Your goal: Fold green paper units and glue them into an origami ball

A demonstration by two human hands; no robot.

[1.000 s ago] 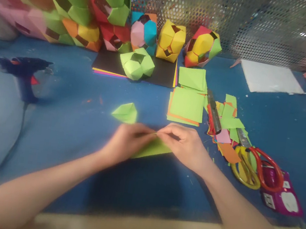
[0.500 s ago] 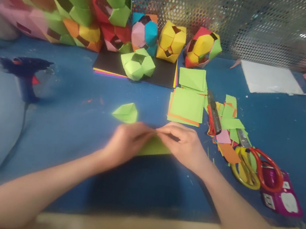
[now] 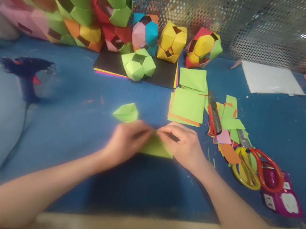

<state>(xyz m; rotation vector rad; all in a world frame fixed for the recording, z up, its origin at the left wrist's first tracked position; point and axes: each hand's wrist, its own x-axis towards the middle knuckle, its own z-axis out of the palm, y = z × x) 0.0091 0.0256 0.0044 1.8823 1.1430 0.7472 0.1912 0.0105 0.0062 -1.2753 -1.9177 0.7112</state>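
Between my two hands is a piece of green paper (image 3: 157, 147), its lower part showing below my fingers. My left hand (image 3: 129, 138) pinches its top edge from the left, fingers closed. From the right, my right hand (image 3: 182, 142) pinches the same edge, the fingertips of both hands almost meeting. My fingers cover the paper's sides and upper edge. Just beyond my left hand lies a small folded green paper piece (image 3: 127, 112). A stack of green and orange paper squares (image 3: 187, 106) lies beyond my right hand.
Folded-paper balls (image 3: 172, 41) line the back by a perforated metal panel (image 3: 267, 28). A green one (image 3: 138, 65) sits on black sheets (image 3: 164, 72). Left is a glue gun (image 3: 27, 74). Right are a red-handled cutter (image 3: 214, 115), paper scraps (image 3: 231, 123), scissors (image 3: 269, 170) and a purple packet (image 3: 286, 199).
Slightly more of the green paper shows below my fingers, and its lower edge lies flatter. Both hands keep their pinch in nearly the same place.
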